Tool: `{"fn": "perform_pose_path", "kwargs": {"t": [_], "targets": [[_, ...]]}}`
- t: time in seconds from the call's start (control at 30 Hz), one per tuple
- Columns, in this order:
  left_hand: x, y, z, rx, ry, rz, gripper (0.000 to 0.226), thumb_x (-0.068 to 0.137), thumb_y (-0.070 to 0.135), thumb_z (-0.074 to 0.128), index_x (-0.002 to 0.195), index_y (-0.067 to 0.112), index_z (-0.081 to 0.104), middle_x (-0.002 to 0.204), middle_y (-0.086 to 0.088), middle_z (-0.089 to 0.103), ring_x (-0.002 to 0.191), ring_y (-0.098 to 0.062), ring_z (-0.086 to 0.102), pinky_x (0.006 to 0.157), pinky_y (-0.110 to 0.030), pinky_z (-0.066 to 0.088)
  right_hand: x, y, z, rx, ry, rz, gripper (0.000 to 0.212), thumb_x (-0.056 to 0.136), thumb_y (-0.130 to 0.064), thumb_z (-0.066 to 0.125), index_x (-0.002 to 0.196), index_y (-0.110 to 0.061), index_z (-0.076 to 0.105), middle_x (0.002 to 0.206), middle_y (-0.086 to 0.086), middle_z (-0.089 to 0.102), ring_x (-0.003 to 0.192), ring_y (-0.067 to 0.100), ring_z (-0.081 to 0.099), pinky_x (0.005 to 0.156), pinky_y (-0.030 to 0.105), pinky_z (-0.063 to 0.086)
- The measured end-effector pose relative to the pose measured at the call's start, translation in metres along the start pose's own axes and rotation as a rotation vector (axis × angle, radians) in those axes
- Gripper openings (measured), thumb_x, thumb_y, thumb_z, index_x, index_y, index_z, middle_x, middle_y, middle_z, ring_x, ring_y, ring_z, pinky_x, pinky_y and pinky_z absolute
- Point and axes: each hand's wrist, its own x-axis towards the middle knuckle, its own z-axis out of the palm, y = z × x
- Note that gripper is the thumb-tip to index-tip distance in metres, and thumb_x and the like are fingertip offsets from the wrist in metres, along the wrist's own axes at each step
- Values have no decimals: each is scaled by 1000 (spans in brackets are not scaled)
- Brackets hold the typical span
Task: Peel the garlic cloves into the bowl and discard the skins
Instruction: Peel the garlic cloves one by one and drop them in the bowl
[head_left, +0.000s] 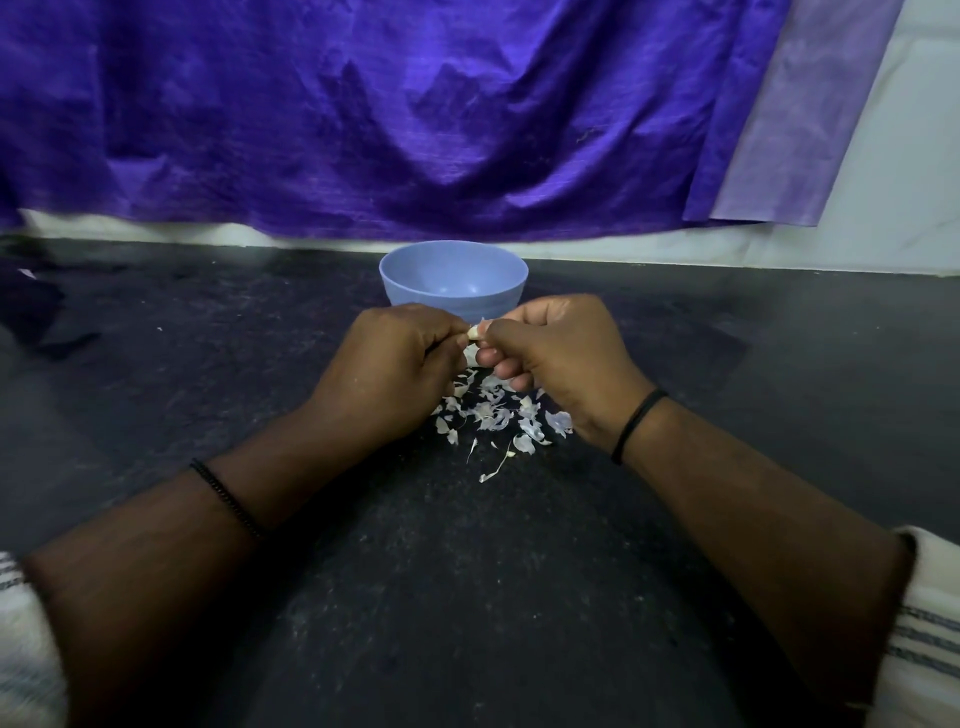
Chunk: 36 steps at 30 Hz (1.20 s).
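Note:
A pale garlic clove (474, 331) is pinched between the fingertips of both hands, just in front of a light blue bowl (453, 280). My left hand (395, 358) grips it from the left with curled fingers. My right hand (556, 353) pinches it from the right with thumb and forefinger. The part of the bowl's inside that I can see looks empty. A loose pile of white garlic skins (498, 415) lies on the dark counter under and between my hands.
The dark speckled counter (467, 597) stretches out on all sides. A purple cloth (415, 114) hangs along the back wall behind the bowl. A dark cloth lies at the far left (36, 312).

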Motion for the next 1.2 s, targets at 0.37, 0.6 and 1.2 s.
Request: {"fn": "perform_pose_path", "kwargs": {"t": [0.37,0.6,1.2], "targets": [[1,0,0,31,-18,29,24,92,23,54,89,11,75,76,2,70,67,-9,66,64,-39,55,2,1,-1,-10,-8,14,13,89,-11,73,87,1,74,66,5,72,52,7,59,49,19,47],[1,2,2,114,-3,11,26,87,22,50,79,10,72,69,2,67,64,-14,62,62,-39,52,3,3,-1,-51,-21,-18,13,88,-12,74,82,-1,73,65,5,72,53,7,60,48,19,47],[18,30,22,32,-11,-114,21,89,16,62,75,10,77,62,-1,69,53,-12,61,59,-38,54,-2,13,-28,-261,80,-176,19,89,-22,74,72,-12,75,64,3,72,57,14,65,61,45,60]]}}
